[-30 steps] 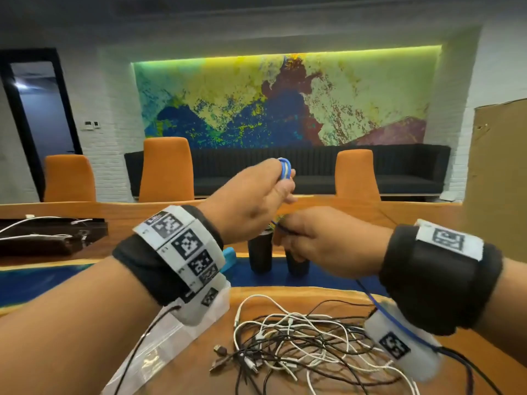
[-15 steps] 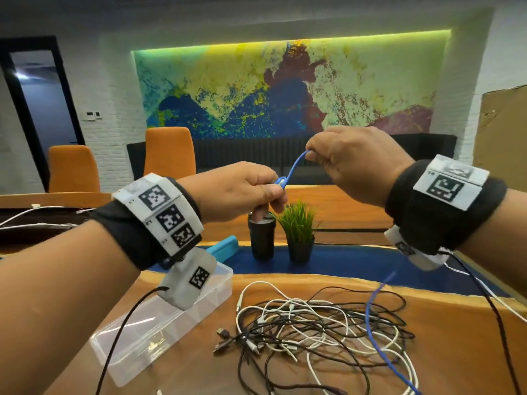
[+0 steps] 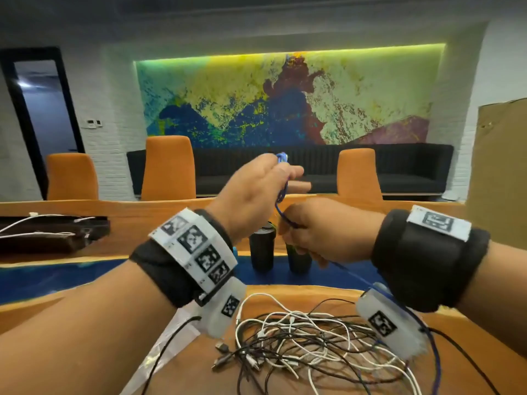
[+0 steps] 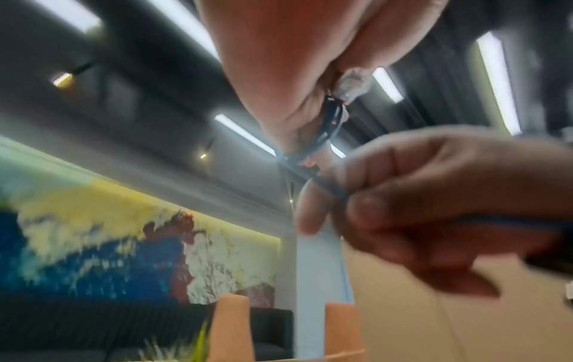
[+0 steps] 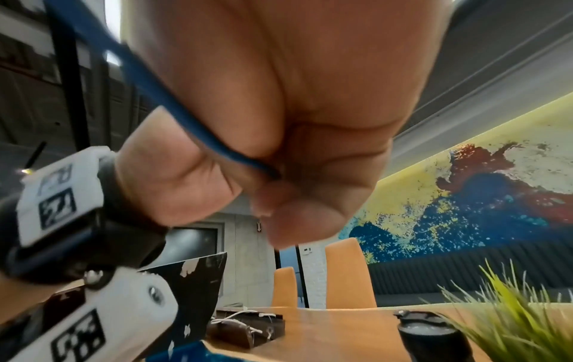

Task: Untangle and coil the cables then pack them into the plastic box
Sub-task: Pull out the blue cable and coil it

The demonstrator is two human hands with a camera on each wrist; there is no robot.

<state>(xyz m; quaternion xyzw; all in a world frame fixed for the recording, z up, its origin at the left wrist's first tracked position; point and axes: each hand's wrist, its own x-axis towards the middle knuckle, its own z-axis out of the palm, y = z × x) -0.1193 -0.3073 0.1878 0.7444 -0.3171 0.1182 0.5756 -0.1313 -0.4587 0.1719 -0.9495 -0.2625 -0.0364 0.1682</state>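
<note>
1. Two hands worked raised above the bench: our left hand pinched small loops of the blue cable.
2. Half a second earlier our right hand was higher; it had dropped below, fingers curled around the cable, so we judged another loop was being wound.
3. Slack trailed down toward the tangled cables.

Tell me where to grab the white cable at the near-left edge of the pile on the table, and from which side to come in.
Judging from the head view, take the white cable at its big loop arching out of the tangled pile toward the plastic box. Come from above on the left: that loop lies clear on the wooden table, while further right black cables cross it. Both hands now hold the blue cable.
</note>
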